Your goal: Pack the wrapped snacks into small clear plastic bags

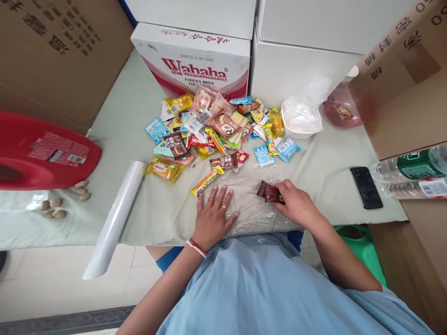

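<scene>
My left hand (213,217) lies flat with its fingers spread, pressing on the left side of a clear plastic sheet (246,209) laid over the table edge. My right hand (296,202) pinches a dark brown wrapped snack (273,193) at its right end, low over the sheet. Another small brown wrapper (261,188) overlaps that snack on its left. Just beyond my left fingertips is a yellow and orange snack stick (206,180). Farther back spreads a heap of wrapped snacks (223,125), with brown cocoa packets (177,145) and blue sachets (263,156) among them.
A white plastic roll (117,218) juts past the table's front edge at left, near a red jug (49,151) and several walnuts (56,203). A Wahaha box (195,60) stands behind the heap. On the right are a white bowl (302,125), a phone (366,187) and bottles (415,165).
</scene>
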Motion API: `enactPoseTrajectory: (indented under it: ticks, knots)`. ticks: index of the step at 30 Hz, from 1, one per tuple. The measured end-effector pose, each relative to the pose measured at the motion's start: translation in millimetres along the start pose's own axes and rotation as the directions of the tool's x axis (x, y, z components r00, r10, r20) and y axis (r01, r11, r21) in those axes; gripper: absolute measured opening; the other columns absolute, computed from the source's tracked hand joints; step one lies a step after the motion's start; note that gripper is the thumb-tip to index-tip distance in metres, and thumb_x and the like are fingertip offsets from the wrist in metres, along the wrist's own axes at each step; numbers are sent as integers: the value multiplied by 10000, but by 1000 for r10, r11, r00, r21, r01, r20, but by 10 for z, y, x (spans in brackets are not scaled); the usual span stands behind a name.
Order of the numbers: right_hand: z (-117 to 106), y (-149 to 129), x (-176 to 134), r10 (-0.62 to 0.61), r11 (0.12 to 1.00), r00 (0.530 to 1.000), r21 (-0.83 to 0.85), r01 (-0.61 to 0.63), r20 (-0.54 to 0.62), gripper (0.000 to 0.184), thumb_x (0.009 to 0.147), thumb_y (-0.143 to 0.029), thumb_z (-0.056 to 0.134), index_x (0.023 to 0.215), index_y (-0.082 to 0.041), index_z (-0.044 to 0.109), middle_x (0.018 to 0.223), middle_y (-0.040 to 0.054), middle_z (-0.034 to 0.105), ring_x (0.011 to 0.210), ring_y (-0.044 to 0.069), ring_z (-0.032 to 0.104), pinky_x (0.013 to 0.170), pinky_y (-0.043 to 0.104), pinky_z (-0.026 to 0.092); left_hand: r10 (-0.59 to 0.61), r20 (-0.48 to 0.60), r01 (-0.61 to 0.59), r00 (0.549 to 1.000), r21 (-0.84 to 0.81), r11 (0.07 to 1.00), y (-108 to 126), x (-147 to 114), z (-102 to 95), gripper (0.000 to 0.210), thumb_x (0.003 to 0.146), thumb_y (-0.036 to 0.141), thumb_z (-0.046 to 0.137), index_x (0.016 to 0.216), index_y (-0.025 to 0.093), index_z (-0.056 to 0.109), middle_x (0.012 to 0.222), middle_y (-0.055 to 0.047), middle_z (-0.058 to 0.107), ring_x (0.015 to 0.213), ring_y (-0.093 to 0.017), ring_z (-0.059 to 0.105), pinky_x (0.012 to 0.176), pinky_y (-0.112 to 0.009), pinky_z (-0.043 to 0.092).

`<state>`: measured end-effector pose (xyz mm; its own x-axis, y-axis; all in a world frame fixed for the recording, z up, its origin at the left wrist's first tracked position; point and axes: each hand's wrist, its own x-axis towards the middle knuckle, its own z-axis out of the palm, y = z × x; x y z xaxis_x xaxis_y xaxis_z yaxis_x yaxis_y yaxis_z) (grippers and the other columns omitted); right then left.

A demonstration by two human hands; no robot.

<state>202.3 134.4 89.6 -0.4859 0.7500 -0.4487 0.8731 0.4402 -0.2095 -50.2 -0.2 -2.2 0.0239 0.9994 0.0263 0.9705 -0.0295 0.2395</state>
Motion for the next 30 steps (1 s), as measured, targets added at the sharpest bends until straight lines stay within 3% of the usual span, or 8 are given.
enactPoseTrajectory:
  ticks: [4,8,13,20,25,30]
  knots:
    - [-112,-213,-14,-147,987,988,-61,149,38,450,921,-197,599,1369,-211,560,1351,117,579,1019,261,686,759,338,483,17,17,-17,1000,17,1000,11,-11,17,677,1022,553,481,1631,280,371,1719,-97,319,1595,-361,286,1284,-698,49]
    - [-57,-513,124,-257,952,958,-134,274,130,338,952,-189,587,1290,-198,598,1303,126,619,1009,278,703,732,346,491,19,28,-19,999,18,1000,-2,-3,21,694,1029,555,458,1644,258,336,1727,-104,296,1605,-351,263,1286,-685,28]
    - [57,-539,219,-271,951,955,-117,285,122,511,934,-288,688,1412,-213,524,1399,132,600,1063,297,703,764,350,509,15,18,-15,1000,-16,1000,-23,-15,29,899,1001,612,473,1686,135,139,1717,-190,288,1597,-346,289,1300,-647,35]
    - [130,-629,212,-204,970,976,-117,212,82,418,991,-408,632,1345,-195,571,1352,132,628,1094,291,692,788,342,514,28,21,-28,999,-10,1000,-39,-19,60,996,976,683,470,1685,101,82,1718,-218,263,1607,-352,258,1297,-650,1]
    - [160,-753,230,-224,954,968,-180,241,111,335,986,-271,595,1303,-163,591,1299,150,636,1042,289,698,747,341,504,25,21,-24,999,-25,999,-30,-17,38,985,977,676,479,1686,110,96,1715,-215,271,1597,-358,283,1298,-646,2]
    - [98,-654,212,-225,945,965,-213,249,133,325,954,-205,573,1276,-168,595,1293,146,637,1044,285,691,754,337,490,21,14,-20,1000,-51,998,-19,-23,25,962,981,675,475,1680,104,142,1718,-201,270,1615,-337,240,1304,-628,-25]
